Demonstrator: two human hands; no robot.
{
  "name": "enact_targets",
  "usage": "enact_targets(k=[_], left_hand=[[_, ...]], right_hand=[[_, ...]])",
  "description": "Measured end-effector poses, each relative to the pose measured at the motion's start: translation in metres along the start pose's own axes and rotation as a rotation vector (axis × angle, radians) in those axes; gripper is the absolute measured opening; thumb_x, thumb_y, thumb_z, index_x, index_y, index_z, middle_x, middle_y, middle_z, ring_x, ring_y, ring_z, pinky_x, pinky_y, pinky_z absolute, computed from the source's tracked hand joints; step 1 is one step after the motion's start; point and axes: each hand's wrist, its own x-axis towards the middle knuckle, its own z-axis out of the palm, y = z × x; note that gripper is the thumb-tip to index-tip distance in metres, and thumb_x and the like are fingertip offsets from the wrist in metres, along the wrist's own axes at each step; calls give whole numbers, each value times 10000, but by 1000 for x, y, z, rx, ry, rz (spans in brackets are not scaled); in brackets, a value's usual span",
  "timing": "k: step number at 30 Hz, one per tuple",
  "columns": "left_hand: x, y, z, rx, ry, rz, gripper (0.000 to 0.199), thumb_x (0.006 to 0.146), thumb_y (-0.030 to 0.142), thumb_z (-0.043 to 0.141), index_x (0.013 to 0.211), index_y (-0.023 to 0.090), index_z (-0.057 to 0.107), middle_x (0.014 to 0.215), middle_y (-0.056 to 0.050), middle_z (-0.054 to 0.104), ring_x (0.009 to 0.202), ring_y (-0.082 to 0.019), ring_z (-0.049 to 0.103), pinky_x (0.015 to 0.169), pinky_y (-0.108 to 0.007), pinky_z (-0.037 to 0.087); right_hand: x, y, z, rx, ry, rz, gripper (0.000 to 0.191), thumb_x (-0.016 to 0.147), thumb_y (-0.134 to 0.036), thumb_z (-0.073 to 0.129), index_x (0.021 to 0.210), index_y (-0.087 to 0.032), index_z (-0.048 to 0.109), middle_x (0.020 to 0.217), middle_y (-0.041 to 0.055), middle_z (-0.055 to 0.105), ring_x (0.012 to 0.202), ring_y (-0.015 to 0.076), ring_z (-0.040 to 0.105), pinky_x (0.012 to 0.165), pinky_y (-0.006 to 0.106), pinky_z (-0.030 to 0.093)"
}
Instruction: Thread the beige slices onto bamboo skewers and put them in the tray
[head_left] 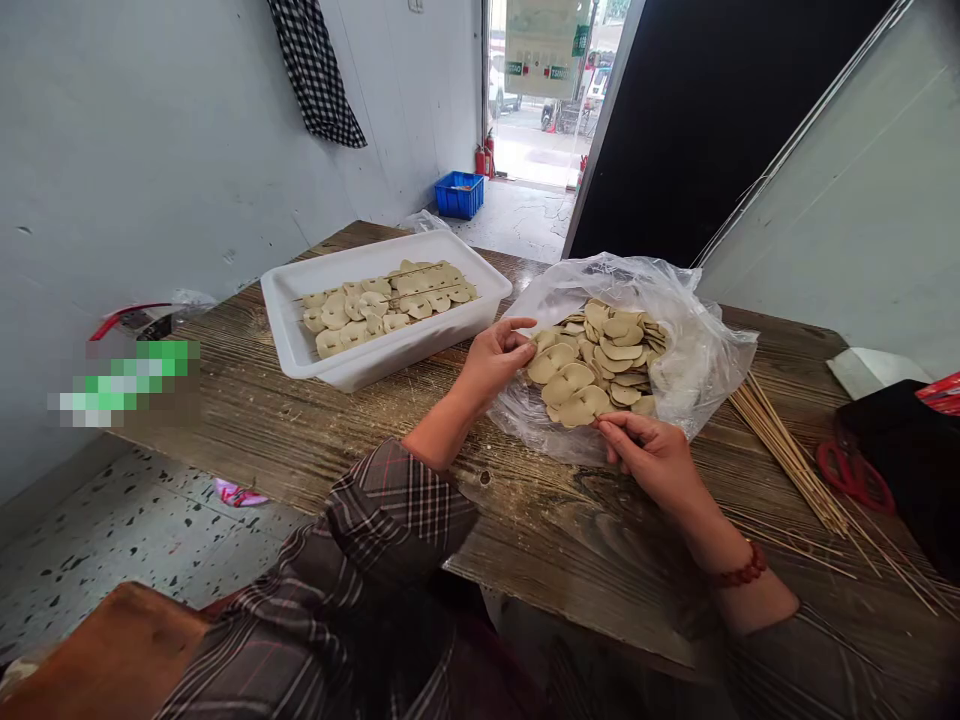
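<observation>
A row of thin, tan, round slices threaded on a skewer (568, 383) stretches between my two hands, above an open clear plastic bag (697, 350). My left hand (496, 358) pinches the far left end of the row between thumb and fingers. At the near right end, my right hand (654, 458) is closed with thumb and fingertips on the skewer's end. The stick itself is mostly hidden by the slices. Behind the row, a heap of loose tan slices (619, 345) lies in the bag. A white plastic tub (390, 350) to the left holds several skewers of slices (375, 308).
Bare bamboo skewers (787, 455) lie on the wooden table (525, 510) at the right, beside red-handled scissors (855, 475) and a black item (900, 450). A blue crate (459, 195) stands on the floor near the glass door. A blurred green patch covers something at the left.
</observation>
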Motion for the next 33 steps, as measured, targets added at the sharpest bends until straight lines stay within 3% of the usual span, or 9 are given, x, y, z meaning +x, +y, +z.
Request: enact_targets(k=[4,10,17,26,33], left_hand=[[-1,1,0,-269,15,-162,275,754,237,717,1000,132,653,783,-26,673,676,-89,602,657,-223,478],[-4,-5,8,-441,-34,-291,213,725,261,767,861,112,700,812,-64,715,700,-118,645,670,-238,526],[-8,-6,16,-468,-46,-305,120,726,184,751,811,111,706,799,-57,721,677,-107,649,669,-229,537],[-8,-12,17,-432,-48,-276,225,671,247,805,820,103,717,782,-55,724,655,-99,634,616,-199,522],[-9,-9,19,-453,-79,-304,212,809,302,690,925,126,715,897,-101,737,779,-167,685,692,-280,564]], right_hand=[[1,-1,0,45,-2,24,357,843,-460,587,896,-133,720,522,-15,579,415,96,469,408,218,361],[-1,0,1,48,-21,9,365,856,-460,580,915,-131,726,530,-9,583,433,99,474,416,218,366],[-1,1,3,-53,5,-54,346,856,-444,573,885,-143,743,520,-8,589,444,105,472,444,230,372],[-1,5,5,-83,4,-91,318,878,-419,557,856,-159,739,537,-9,589,471,111,494,468,230,382],[-1,-1,7,25,37,-10,361,846,-475,587,874,-143,727,507,-12,582,415,95,458,414,216,371]])
